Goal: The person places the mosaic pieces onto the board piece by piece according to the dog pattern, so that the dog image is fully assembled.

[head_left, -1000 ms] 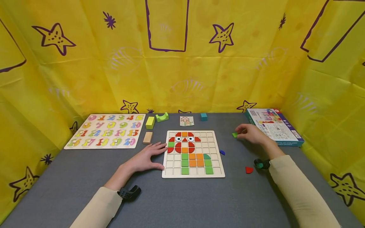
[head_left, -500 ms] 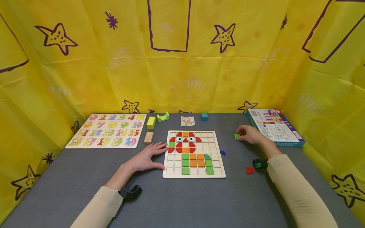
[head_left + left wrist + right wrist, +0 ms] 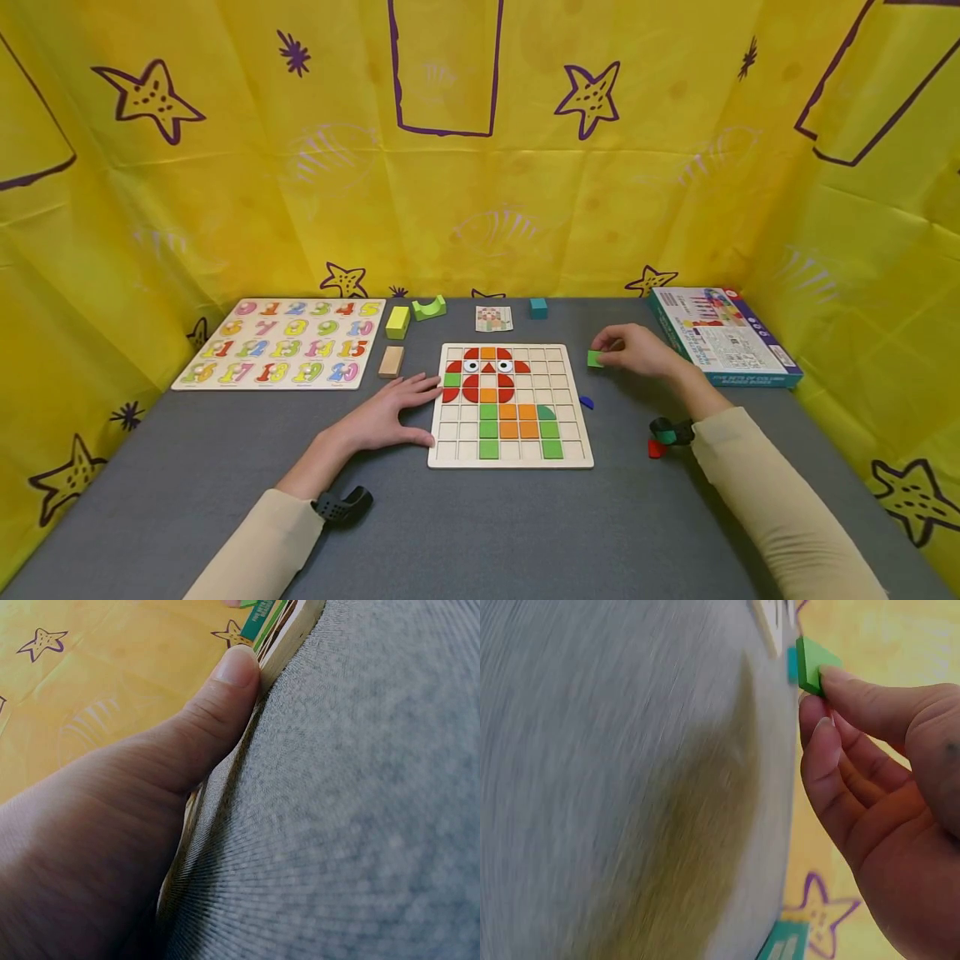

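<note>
My right hand (image 3: 639, 350) pinches a green square tile (image 3: 594, 359) between thumb and fingers, to the right of the wooden grid board (image 3: 541, 380). In the right wrist view, the thumb presses the face of the green tile (image 3: 817, 664), which is off the table. Orange, red and green tiles and two eye tiles form an animal-like figure on the board. My left hand (image 3: 381, 415) rests at the board's left edge, fingers and thumb spread. In the left wrist view, the thumb (image 3: 217, 697) touches that edge. The other left fingers are hidden there.
A blue tile (image 3: 587, 402) lies beside the board, and a red tile (image 3: 656, 450) under my right wrist. Behind stand a small picture card (image 3: 492, 318), teal block (image 3: 537, 308), yellow block (image 3: 397, 322) and green arch (image 3: 429, 308). A number puzzle (image 3: 247, 387) and box (image 3: 720, 333) flank them.
My right hand has picked the green square tile up from the table and carried it left toward the board. The left hand and the board stay in place.
</note>
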`<state>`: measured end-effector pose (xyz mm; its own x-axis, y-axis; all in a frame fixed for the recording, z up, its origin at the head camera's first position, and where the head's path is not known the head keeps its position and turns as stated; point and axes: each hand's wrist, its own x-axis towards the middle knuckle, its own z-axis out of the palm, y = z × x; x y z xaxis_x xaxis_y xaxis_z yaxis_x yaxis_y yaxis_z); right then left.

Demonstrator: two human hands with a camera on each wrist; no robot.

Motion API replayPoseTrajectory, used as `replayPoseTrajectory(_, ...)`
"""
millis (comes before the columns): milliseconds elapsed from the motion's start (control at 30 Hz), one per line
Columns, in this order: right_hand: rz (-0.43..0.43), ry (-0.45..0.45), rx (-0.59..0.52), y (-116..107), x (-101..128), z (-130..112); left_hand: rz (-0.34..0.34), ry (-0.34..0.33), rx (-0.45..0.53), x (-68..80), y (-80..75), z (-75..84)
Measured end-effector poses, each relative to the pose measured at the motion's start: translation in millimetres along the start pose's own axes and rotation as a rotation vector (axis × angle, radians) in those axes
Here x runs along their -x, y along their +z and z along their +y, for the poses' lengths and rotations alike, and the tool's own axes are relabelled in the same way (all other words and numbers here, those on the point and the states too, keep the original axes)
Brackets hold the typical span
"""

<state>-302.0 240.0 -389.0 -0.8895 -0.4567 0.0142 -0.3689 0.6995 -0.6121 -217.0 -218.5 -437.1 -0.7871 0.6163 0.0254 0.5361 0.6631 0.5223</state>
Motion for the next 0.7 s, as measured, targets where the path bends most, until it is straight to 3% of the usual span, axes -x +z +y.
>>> replayPoseTrajectory(400, -0.07, -0.074, -0.035, 32.7, -17.5, -49.3, -0.007, -0.004, 0.0, -0.2, 0.0, -0.5)
replayPoseTrajectory(700, -0.128, -0.105, -0.015, 58.4, -34.2, -70.6, -0.012, -0.013, -0.003, -0.2, -0.3, 0.9)
